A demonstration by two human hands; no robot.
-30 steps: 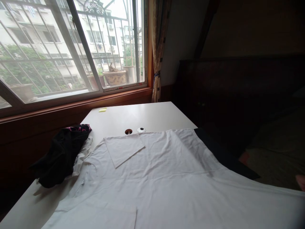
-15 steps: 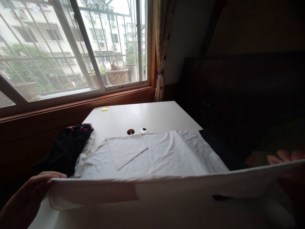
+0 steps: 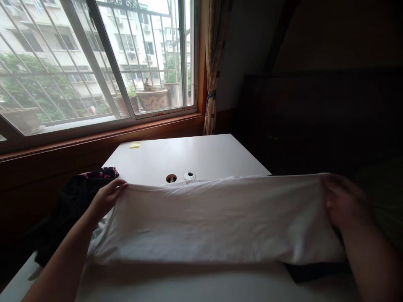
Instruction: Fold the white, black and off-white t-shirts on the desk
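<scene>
A white shirt (image 3: 220,218) stretches across the table between my two hands, its near part raised like a curtain. My left hand (image 3: 113,191) pinches the upper left corner of the cloth. At the upper right corner, my right hand (image 3: 344,201) grips the same edge; it is dim and a little blurred. Dark fabric (image 3: 315,270) shows under the lower right of the shirt. The lifted cloth hides most of the shirt's far side.
The white table (image 3: 208,151) has a round cable hole (image 3: 171,178), a loose round cap (image 3: 189,176) and a yellow sticky note (image 3: 135,145). Black clothes with pink print (image 3: 71,197) lie at the left edge. A barred window (image 3: 94,63) and a tied curtain (image 3: 212,71) stand behind.
Both hands have carried the shirt's near edge up and away across the table, and have come closer together. The triangular flap lying on the shirt is now covered.
</scene>
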